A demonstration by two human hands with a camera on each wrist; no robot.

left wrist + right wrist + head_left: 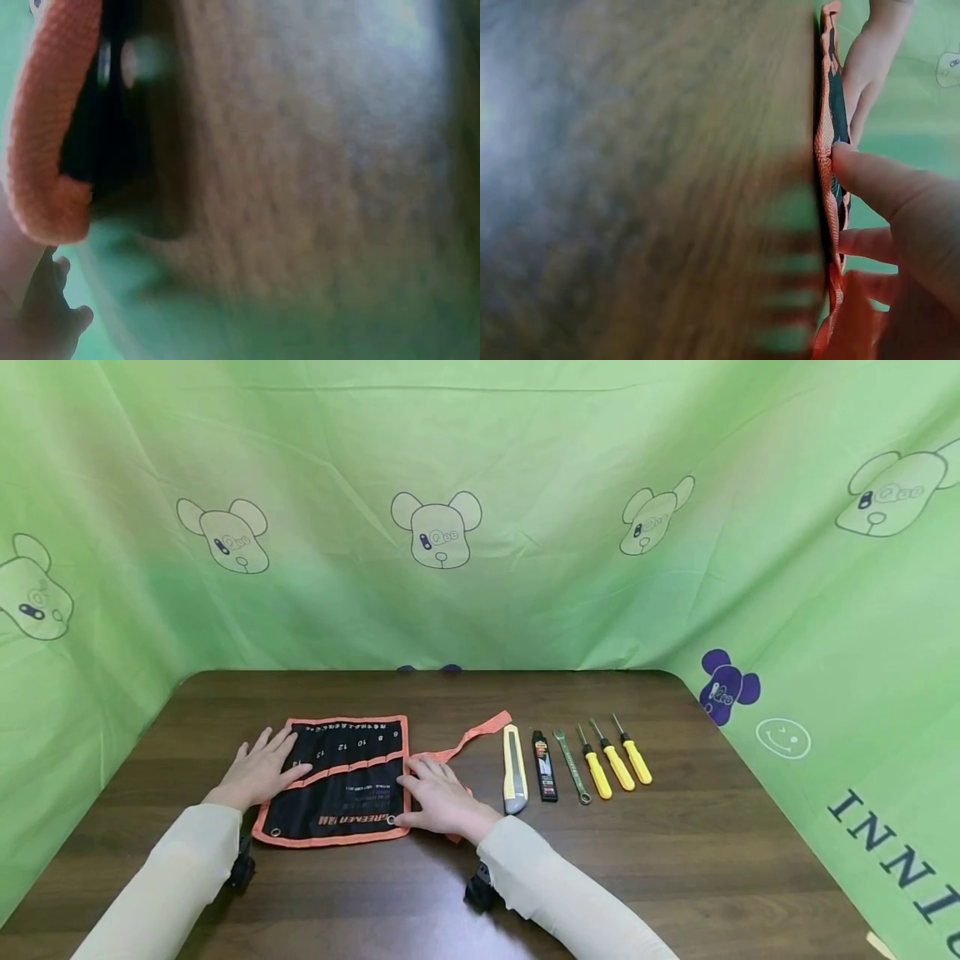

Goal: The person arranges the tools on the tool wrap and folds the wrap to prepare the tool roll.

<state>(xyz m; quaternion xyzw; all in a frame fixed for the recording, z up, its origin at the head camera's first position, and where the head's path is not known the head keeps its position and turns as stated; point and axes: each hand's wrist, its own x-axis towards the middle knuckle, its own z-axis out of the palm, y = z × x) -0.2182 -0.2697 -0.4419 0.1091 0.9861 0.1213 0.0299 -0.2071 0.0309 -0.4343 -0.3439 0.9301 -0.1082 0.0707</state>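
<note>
A black tool pouch with orange edging point(337, 785) lies spread flat on the table, its numbered pockets and printed lettering upside down to me. My left hand point(253, 772) rests on the pouch's left side with fingers spread. On the opposite edge lies my right hand point(444, 797), its fingers loosely extended across the orange border. From under that hand an orange strap point(472, 735) runs out to the right. Close up, the right wrist view shows the right thumb point(877, 176) touching the pouch's edge. The left wrist view catches the orange border point(45, 127) very near the camera.
Right of the pouch lie a yellow utility knife point(513, 768), a black blade case point(545, 768), a small wrench point(572, 767) and three yellow-handled screwdrivers point(617, 767) in a row. A green printed cloth point(525, 610) hangs behind the brown wooden table point(675, 877).
</note>
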